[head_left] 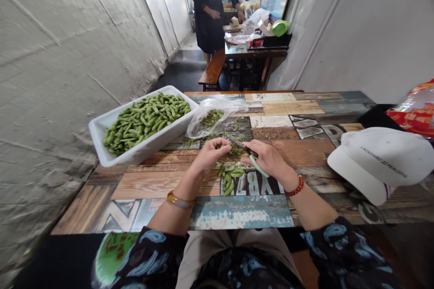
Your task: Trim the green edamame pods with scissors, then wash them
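The scissors [242, 146], with pale green handles, sit gripped in the right hand [267, 158], blades angled toward the left hand [214, 151], likely so they can snip right at its fingertips. That left hand is curled closed; whether it pinches a pod, I can't tell from here. Loose edamame pods [229, 185] lie on the plank-patterned table [237, 213] just in front, presumably for easy reach. Past the hands slumps a clear plastic bag [195, 127] of green trimmings, beside a white tub [142, 152] heaped with edamame, both seemingly kept within arm's length.

Patchwork table [149, 185] under 1 tub [159, 140], 1 bag [200, 116], pods [228, 188], 1 cap [381, 158]
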`<act>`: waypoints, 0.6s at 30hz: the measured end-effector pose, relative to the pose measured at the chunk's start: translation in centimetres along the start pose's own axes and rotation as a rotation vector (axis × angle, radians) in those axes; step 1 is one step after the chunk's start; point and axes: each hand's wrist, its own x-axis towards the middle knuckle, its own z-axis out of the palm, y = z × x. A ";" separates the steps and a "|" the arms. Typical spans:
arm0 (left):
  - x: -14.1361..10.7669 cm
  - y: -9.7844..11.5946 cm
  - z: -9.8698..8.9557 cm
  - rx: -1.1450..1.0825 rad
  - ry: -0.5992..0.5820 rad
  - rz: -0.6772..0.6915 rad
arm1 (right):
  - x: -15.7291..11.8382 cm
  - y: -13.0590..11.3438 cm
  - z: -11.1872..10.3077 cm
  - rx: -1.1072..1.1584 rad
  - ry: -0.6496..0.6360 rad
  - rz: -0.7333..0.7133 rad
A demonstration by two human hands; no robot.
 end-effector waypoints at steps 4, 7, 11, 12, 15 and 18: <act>-0.1 0.3 0.1 -0.050 0.077 -0.038 | 0.1 0.1 0.1 -0.015 0.042 0.014; -0.1 0.3 0.2 -0.084 0.071 -0.037 | 0.1 0.1 0.2 -0.024 0.044 0.013; -0.1 0.3 0.3 -0.135 0.055 -0.041 | 0.0 0.0 0.3 -0.044 0.050 0.013; -0.1 0.4 0.3 -0.143 0.058 -0.050 | 0.0 0.0 0.3 -0.047 0.056 0.015; -0.2 0.7 0.3 -0.193 0.072 -0.078 | 0.0 0.0 0.2 -0.044 0.093 0.032; -0.2 0.9 0.2 -0.271 0.078 -0.086 | 0.1 -0.1 0.0 -0.039 0.107 0.044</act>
